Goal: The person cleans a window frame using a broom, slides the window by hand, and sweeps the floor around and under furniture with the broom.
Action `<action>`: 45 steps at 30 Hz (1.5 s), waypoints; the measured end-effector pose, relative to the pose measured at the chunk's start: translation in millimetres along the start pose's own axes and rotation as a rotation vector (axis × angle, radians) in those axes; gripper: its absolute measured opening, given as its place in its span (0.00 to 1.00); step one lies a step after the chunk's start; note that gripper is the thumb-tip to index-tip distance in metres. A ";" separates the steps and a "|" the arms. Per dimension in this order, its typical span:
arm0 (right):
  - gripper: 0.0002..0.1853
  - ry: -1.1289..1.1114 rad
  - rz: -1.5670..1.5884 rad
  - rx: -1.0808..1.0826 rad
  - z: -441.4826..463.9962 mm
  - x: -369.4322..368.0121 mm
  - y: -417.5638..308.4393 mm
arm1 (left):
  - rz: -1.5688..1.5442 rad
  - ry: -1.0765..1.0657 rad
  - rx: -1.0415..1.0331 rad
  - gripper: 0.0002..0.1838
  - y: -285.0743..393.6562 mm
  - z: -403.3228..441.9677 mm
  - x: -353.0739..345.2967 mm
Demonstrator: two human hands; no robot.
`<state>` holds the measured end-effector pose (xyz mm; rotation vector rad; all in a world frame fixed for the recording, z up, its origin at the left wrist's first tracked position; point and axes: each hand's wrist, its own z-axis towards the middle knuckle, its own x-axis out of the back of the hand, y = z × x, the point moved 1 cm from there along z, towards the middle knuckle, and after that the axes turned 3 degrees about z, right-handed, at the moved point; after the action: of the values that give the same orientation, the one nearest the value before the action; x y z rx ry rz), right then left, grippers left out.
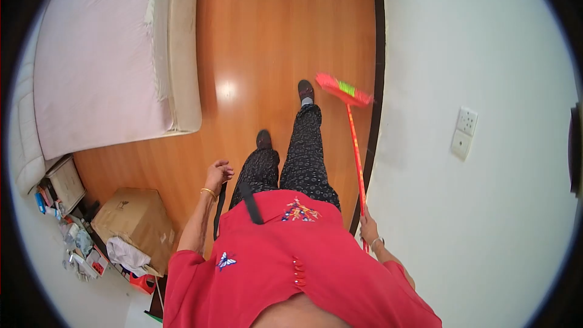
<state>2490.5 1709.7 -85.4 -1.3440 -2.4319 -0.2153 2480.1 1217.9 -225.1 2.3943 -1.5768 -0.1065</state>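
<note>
My right hand [368,229] is wrapped around the handle of a red broom [356,152], low at my right side. The broom's red head, with a yellow-green patch, is at the far end beside the wall base, near my forward foot. Whether its bristles touch the floor I cannot tell. My left hand [219,175] hangs at my left side with its fingers loosely curled and apart, and nothing shows in it. A black strap dangles close to that hand.
A bed with a pale pink sheet [103,67] stands at the left. Behind it are a cardboard box [136,222], a white cloth [127,255] and assorted small items. A white wall with a socket [467,120] runs along the right. The wooden floor [267,30] stretches ahead between them.
</note>
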 end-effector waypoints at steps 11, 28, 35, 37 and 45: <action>0.25 0.107 -0.038 0.171 -102.0 -23.4 30.8 | -0.077 0.232 0.313 0.15 -222.8 -9.9 122.2; 0.25 -0.032 -0.176 0.749 129.5 -130.3 -185.2 | -0.257 0.134 -0.005 0.13 -294.8 -77.9 77.0; 0.25 0.034 -0.296 0.745 115.1 -55.2 76.9 | -0.204 0.213 0.172 0.14 -426.1 -102.5 43.3; 0.25 -0.017 -0.340 0.564 56.9 -40.5 147.5 | -0.080 0.203 0.106 0.13 -442.9 -103.8 31.2; 0.24 0.020 -0.124 0.540 0.6 -7.7 337.2 | 0.135 0.049 -0.165 0.15 -557.9 -31.6 1.4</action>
<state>2778.1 1885.2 -101.3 -0.9456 -2.3187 0.3730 2984.1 1428.8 -342.4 2.1448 -1.6339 -0.1441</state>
